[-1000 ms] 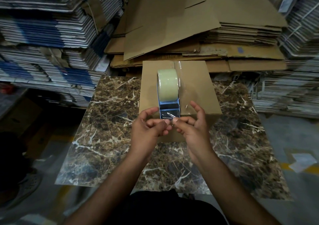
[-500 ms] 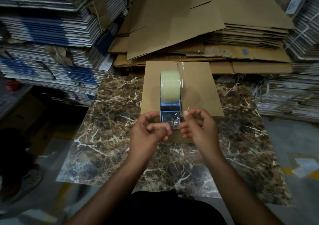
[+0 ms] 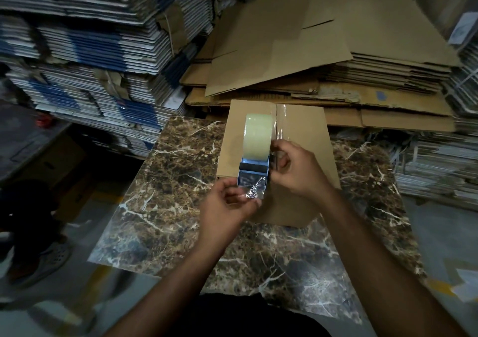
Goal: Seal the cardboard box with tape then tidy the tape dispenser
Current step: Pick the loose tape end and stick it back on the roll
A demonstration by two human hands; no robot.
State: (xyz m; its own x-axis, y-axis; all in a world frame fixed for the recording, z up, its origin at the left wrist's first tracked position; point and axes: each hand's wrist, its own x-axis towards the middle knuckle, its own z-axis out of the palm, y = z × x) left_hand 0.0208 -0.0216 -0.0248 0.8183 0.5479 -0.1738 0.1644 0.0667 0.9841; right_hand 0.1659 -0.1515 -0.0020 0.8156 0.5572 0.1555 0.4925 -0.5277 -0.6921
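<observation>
Pinching the crinkled loose end of clear tape [image 3: 252, 190] between thumb and fingers: left hand [image 3: 227, 204], at the near edge of the box. Gripping the right side of the tape dispenser [image 3: 254, 166] with curled fingers: right hand [image 3: 294, 170], thumb up against the roll. Standing upright on the lid of the cardboard box [image 3: 305, 135], near its front edge, roll [image 3: 257, 137] pale and yellowish, blue-tinted metal frame below it, a dark bar across the frame just under the roll. Running down the middle seam of the box lid, just right of the roll, a glossy strip of clear tape [image 3: 280, 119], reaching the far edge.

Resting under the box, a slab [image 3: 165, 207] patterned like brown marble with white veins, box set toward its far side and slightly right of centre. Beyond the slab edges, grey floor, with a yellow marking and a pale scrap of paper [image 3: 465, 282] at the right. At the left, in shadow, a shoe [image 3: 38, 261] on the floor.

Behind the box, a heap of flattened brown cardboard sheets [image 3: 310, 52], top sheets lying at an angle. To the left, tall stacks of flat packed cartons [image 3: 90, 52], white with blue bands on the edges. To the right, more pale stacks [image 3: 439, 160], blurred. No writing or brand legible anywhere; a small blue mark on one brown sheet, too small to read.
</observation>
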